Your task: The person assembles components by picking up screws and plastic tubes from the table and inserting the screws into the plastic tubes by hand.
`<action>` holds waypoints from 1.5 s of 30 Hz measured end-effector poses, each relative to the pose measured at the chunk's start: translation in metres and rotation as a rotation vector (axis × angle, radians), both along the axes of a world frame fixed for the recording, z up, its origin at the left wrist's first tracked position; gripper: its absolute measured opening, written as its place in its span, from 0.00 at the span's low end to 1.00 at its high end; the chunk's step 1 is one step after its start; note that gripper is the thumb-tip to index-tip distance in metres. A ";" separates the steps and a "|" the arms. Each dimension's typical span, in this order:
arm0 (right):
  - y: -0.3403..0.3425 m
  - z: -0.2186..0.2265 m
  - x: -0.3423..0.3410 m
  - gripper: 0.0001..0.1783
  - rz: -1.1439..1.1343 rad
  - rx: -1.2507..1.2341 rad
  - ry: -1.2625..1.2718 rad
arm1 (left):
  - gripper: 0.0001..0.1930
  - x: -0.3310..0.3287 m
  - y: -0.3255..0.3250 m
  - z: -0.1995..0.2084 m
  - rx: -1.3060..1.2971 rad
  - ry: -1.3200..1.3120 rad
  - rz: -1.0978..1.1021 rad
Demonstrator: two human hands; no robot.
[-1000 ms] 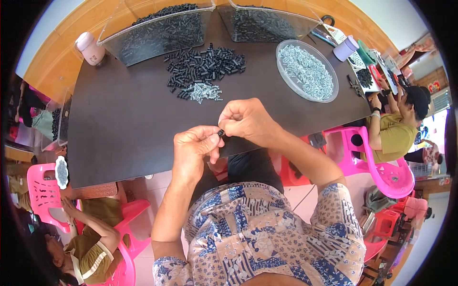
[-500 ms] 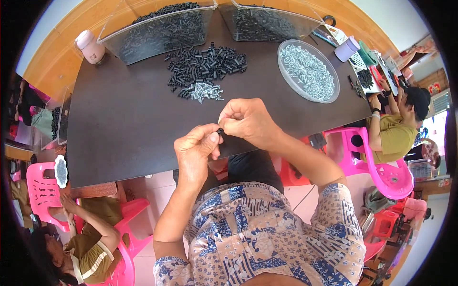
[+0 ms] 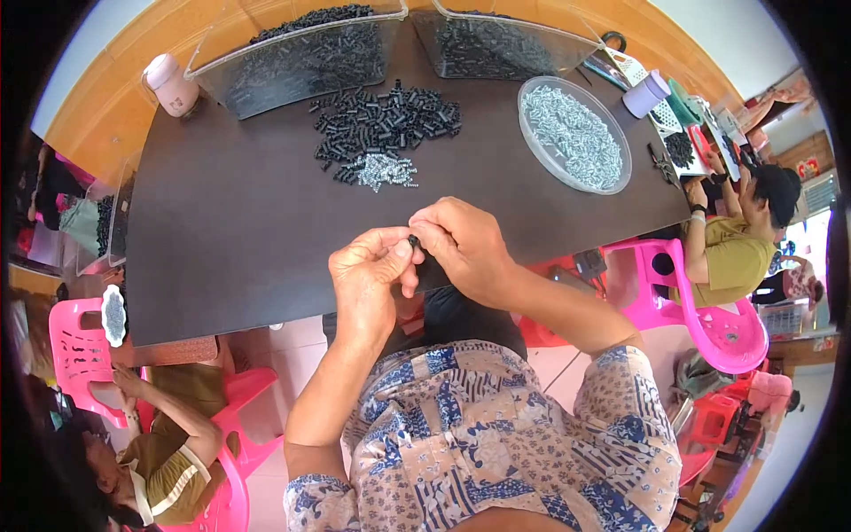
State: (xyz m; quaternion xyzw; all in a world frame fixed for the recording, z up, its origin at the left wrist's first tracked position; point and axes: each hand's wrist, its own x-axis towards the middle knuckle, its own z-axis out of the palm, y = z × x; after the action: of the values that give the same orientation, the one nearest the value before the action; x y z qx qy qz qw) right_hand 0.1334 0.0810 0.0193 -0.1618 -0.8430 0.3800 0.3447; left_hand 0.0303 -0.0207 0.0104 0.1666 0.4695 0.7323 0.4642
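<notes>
My left hand pinches a small black plastic piece between thumb and forefinger, just over the near edge of the dark table. Against the top of that piece, the fingers of my right hand are pressed together; whatever they hold is hidden. Beyond my hands lies a heap of short black cylindrical pieces. A small pile of shiny metal parts borders its near side. To the right, a round clear tray holds many similar silvery parts.
Two clear bins of black pieces stand at the back. A pink bottle is at far left, a lilac cup and pliers at right. One person sits right, another left, near pink chairs.
My right hand has lowered slightly and its fingers have closed in on the black piece. My left hand has stayed nearly in place, still pinching the piece.
</notes>
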 end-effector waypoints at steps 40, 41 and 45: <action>-0.001 0.000 -0.006 0.23 0.004 0.382 0.150 | 0.07 -0.013 0.002 0.010 0.094 -0.045 -0.059; -0.003 0.002 -0.006 0.23 -0.013 0.332 0.134 | 0.07 -0.012 0.001 0.011 0.093 -0.045 -0.059; 0.001 -0.003 -0.004 0.22 0.017 0.445 0.135 | 0.07 -0.010 0.000 0.008 0.083 -0.067 -0.059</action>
State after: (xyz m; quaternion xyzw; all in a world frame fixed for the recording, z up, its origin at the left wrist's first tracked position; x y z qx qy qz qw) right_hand 0.1298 0.0819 0.0164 -0.0488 -0.8823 0.1978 0.4244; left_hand 0.0202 -0.0208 0.0186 0.1751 0.4178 0.7425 0.4935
